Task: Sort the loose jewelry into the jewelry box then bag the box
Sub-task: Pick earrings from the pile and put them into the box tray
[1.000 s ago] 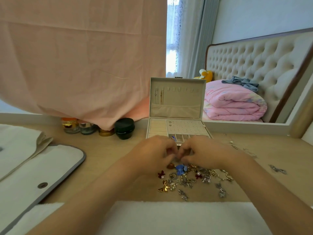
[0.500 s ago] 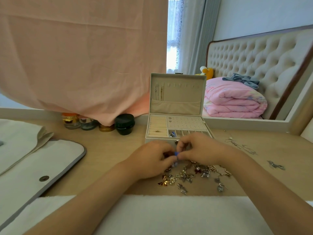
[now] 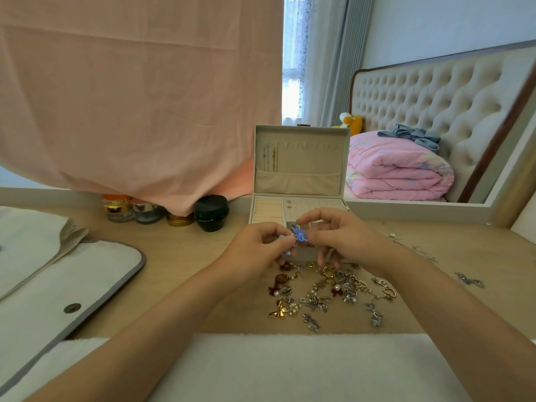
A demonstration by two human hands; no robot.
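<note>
The left hand (image 3: 261, 245) and right hand (image 3: 342, 236) meet in front of the open beige jewelry box (image 3: 298, 169), which stands at twelve o'clock from them, lid upright; both pinch the small blue flower-shaped earring (image 3: 300, 235) between curled fingertips; the scattered pile of gold, silver and pearl jewelry (image 3: 327, 294) lies on the pale wooden table (image 3: 179, 256) at six o'clock; the cream fabric bag with grey trim (image 3: 58, 280) lies at nine o'clock.

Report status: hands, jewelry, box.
Left hand and right hand both pinch blue earring by open jewelry box. Loose pile unsorted on desk. Nothing blocking box.
</note>
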